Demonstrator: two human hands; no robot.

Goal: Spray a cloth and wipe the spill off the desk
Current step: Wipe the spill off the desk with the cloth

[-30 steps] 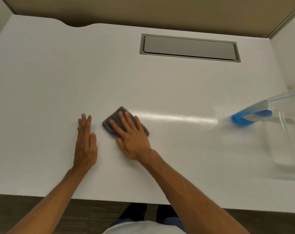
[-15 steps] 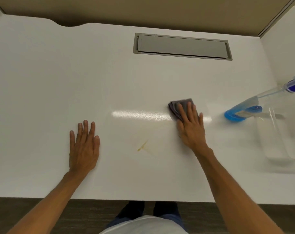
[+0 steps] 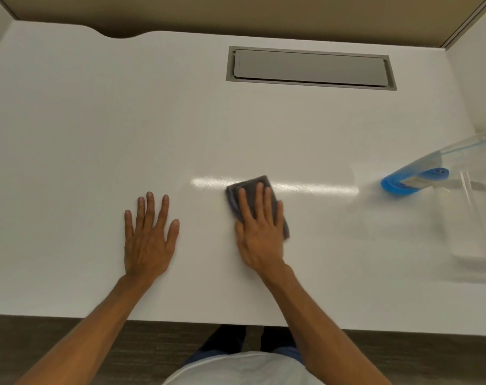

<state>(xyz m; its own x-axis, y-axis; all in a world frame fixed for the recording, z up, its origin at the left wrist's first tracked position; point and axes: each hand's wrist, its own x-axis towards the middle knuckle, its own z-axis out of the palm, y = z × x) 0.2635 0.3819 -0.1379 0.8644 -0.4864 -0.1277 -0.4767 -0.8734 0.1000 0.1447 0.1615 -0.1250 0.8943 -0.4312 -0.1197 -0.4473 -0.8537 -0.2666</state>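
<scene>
A folded grey cloth (image 3: 251, 187) lies flat on the white desk (image 3: 97, 134) near its middle. My right hand (image 3: 259, 229) presses down on the cloth with fingers spread, covering most of it. My left hand (image 3: 150, 234) rests flat on the desk to the left, fingers apart, holding nothing. A clear spray bottle with a blue base (image 3: 414, 179) stands at the right edge. No spill mark shows on the desk around the cloth; the spot under my hand is hidden.
A grey cable hatch (image 3: 311, 68) is set into the desk at the back. A clear plastic container (image 3: 475, 232) stands at the right, beside the bottle. The desk's front edge runs just above my legs; a tan partition rises behind.
My right hand slid the cloth to the right, then back left over the spot where a yellowish streak showed half a second ago. The left hand stayed flat in place.
</scene>
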